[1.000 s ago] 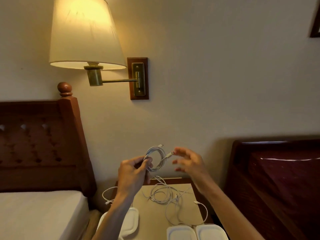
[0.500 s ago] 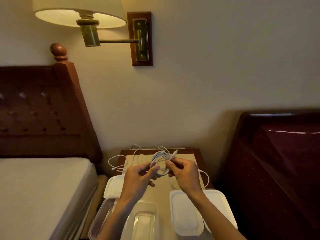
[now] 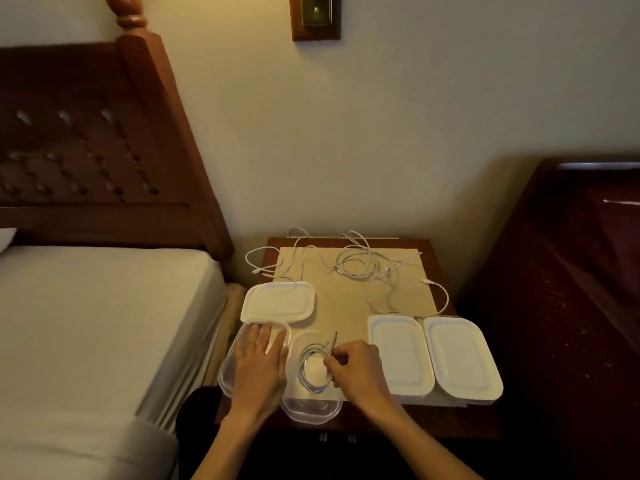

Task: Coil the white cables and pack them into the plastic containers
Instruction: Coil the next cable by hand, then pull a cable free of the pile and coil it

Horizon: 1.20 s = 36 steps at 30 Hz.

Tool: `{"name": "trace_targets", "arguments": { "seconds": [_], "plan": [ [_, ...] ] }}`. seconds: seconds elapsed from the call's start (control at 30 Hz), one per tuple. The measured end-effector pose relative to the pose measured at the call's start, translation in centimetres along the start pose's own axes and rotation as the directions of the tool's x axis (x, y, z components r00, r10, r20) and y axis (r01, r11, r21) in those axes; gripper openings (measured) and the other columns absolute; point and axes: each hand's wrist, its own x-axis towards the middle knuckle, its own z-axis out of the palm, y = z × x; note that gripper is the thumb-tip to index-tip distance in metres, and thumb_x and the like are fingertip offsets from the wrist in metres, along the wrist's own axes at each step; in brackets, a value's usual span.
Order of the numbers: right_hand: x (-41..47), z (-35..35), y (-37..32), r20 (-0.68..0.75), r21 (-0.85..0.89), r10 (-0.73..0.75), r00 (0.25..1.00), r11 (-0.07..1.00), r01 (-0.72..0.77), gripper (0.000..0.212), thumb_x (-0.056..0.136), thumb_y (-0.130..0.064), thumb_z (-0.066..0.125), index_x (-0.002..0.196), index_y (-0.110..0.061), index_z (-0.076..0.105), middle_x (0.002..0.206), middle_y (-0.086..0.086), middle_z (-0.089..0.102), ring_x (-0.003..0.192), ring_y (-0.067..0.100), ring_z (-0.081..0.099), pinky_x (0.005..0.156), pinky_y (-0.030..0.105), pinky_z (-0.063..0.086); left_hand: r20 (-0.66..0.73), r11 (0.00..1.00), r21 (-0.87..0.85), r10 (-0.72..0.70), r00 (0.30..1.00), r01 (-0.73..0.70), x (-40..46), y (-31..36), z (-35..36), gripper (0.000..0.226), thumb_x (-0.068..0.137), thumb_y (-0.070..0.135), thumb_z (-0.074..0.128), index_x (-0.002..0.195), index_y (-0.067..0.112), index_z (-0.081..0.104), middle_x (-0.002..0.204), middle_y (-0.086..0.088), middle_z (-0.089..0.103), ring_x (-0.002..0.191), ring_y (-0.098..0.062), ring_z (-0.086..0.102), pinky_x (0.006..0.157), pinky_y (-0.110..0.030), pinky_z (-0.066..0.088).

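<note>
Clear glossy plastic container (image 3: 311,408), matt white lids (image 3: 401,353), dark polished wooden nightstand (image 3: 436,420).

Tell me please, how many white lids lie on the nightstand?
3. One white lid lies at the left, behind the left hand. Two more, the middle lid and the right lid, sit side by side right of the right hand. None seems hidden.

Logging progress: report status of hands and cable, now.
Left hand flat on the empty clear container. Right hand pinching the coiled white cable inside the middle container. Loose cables wait behind; nothing blocking.
</note>
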Motion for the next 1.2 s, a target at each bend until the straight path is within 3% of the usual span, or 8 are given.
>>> {"name": "trace_targets", "arguments": {
  "seconds": [0.13, 0.23, 0.4, 0.5, 0.8, 1.07, 1.2],
  "plan": [
    [0.2, 1.5, 0.0, 0.034, -0.144, -0.006, 0.999, 0.989, 0.011, 0.024, 0.086, -0.027, 0.065, 0.071, -0.009, 0.07, 0.07, 0.008, 0.068, 0.067, 0.022, 0.063, 0.065, 0.037, 0.051, 0.064, 0.997, -0.069, -0.029, 0.998, 0.033, -0.4, 0.2, 0.6, 0.086, 0.08, 0.061, -0.014, 0.151, 0.031, 0.022, 0.161, 0.001, 0.011, 0.149, -0.02, 0.003, 0.118, -0.045, 0.005],
    [0.7, 1.9, 0.3, 0.029, -0.235, -0.021, 0.999, 0.972, 0.028, 0.02, 0.09, -0.026, 0.059, 0.082, -0.012, 0.072, 0.08, 0.007, 0.069, 0.073, 0.024, 0.061, 0.067, 0.039, 0.05, 0.048, 0.987, -0.15, -0.053, 0.997, 0.059, -0.7, 0.6, 0.6, 0.102, 0.074, 0.074, -0.023, 0.15, 0.028, 0.027, 0.16, 0.001, 0.018, 0.149, -0.018, 0.009, 0.119, -0.037, 0.009],
    [2.2, 1.0, 0.8, -0.006, -0.305, -0.008, 1.0, 0.952, 0.006, 0.018, 0.094, -0.024, 0.058, 0.096, -0.012, 0.071, 0.093, 0.006, 0.069, 0.074, 0.021, 0.058, 0.062, 0.03, 0.042, 0.039, 0.955, -0.29, -0.059, 0.997, 0.068, -0.8, 1.7, 1.0, 0.058, 0.099, 0.053, 0.017, 0.148, 0.026, 0.032, 0.154, 0.001, 0.032, 0.145, -0.016, 0.022, 0.113, -0.024, 0.017],
    [3.4, -0.1, 0.8, -0.034, -0.337, 0.006, 0.999, 0.942, -0.017, 0.017, 0.093, -0.019, 0.056, 0.094, -0.01, 0.071, 0.093, 0.01, 0.069, 0.083, 0.028, 0.064, 0.064, 0.031, 0.045, 0.081, 0.944, -0.321, -0.058, 0.995, 0.081, -0.3, 2.1, 1.6, 0.05, 0.103, 0.039, 0.026, 0.15, 0.023, 0.028, 0.155, 0.001, 0.03, 0.144, -0.014, 0.022, 0.114, -0.027, 0.022],
    [5.0, -1.1, 0.9, -0.021, -0.441, 0.023, 1.0, 0.897, -0.029, 0.018, 0.095, -0.007, 0.051, 0.102, -0.005, 0.067, 0.103, 0.016, 0.067, 0.094, 0.032, 0.063, 0.074, 0.036, 0.05, 0.148, 0.895, -0.425, -0.08, 0.986, 0.137, 1.0, 3.5, 3.4, 0.055, 0.103, 0.04, 0.026, 0.153, 0.019, 0.018, 0.16, 0.003, 0.018, 0.147, -0.01, 0.013, 0.12, -0.028, 0.014],
    [4.5, -1.0, 0.2, 0.072, -0.566, 0.022, 0.997, 0.824, 0.022, 0.032, 0.099, 0.001, 0.036, 0.119, -0.002, 0.062, 0.12, 0.015, 0.063, 0.107, 0.03, 0.063, 0.085, 0.032, 0.049, 0.136, 0.9, -0.417, -0.08, 0.988, 0.13, 1.0, 3.6, 3.6, 0.055, 0.103, 0.04, 0.027, 0.153, 0.02, 0.018, 0.158, 0.004, 0.023, 0.145, -0.011, 0.02, 0.119, -0.03, 0.019],
    [4.2, -1.1, -0.2, 0.088, -0.569, 0.026, 0.996, 0.822, 0.029, 0.027, 0.097, 0.0, 0.044, 0.115, -0.002, 0.065, 0.115, 0.016, 0.066, 0.101, 0.029, 0.065, 0.085, 0.032, 0.051, 0.133, 0.902, -0.413, -0.08, 0.988, 0.129, 1.1, 3.5, 3.6, 0.055, 0.103, 0.04, 0.028, 0.153, 0.02, 0.019, 0.158, 0.004, 0.025, 0.145, -0.012, 0.022, 0.117, -0.029, 0.019]
  ]
}}
